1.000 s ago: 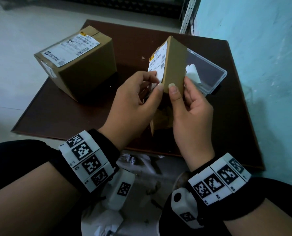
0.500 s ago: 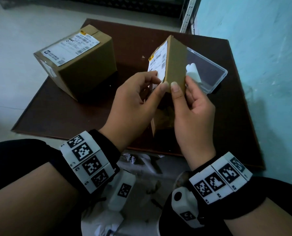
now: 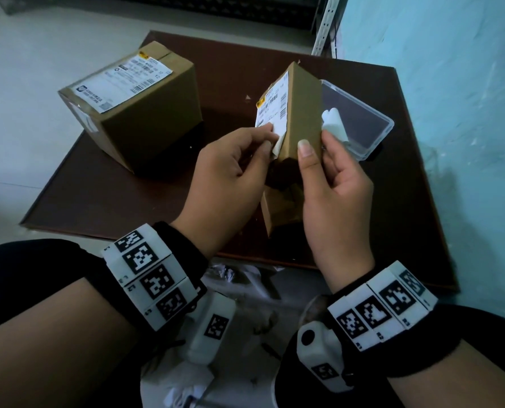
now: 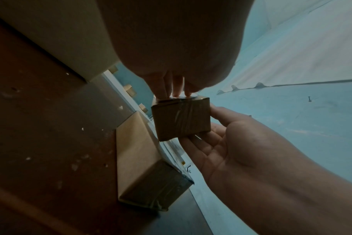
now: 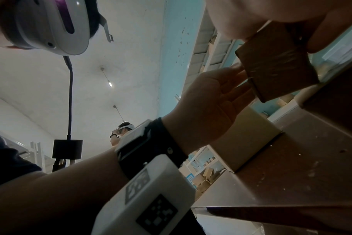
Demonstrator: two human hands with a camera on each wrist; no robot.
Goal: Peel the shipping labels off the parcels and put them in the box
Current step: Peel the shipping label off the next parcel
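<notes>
A small cardboard parcel (image 3: 302, 113) is held up over the brown table (image 3: 98, 195), its white shipping label (image 3: 271, 108) facing left. My right hand (image 3: 327, 178) grips the parcel, thumb on its near face and fingers behind. My left hand (image 3: 233, 166) pinches the label's lower corner, which is lifted off the cardboard. In the left wrist view the parcel (image 4: 181, 117) shows from below between both hands. A bigger parcel (image 3: 133, 110) with its own label (image 3: 121, 81) lies at the table's left. A clear plastic box (image 3: 360, 119) behind the held parcel contains a rolled white label (image 3: 335, 122).
A blue wall (image 3: 451, 113) runs close along the table's right side. Crumpled white paper (image 3: 239, 278) lies on the floor below the table's front edge. A second small cardboard box (image 3: 280, 210) sits on the table under my hands.
My left thumb and finger have caught the label's lower corner and lifted it from the cardboard. The right hand still holds the parcel in about the same place.
</notes>
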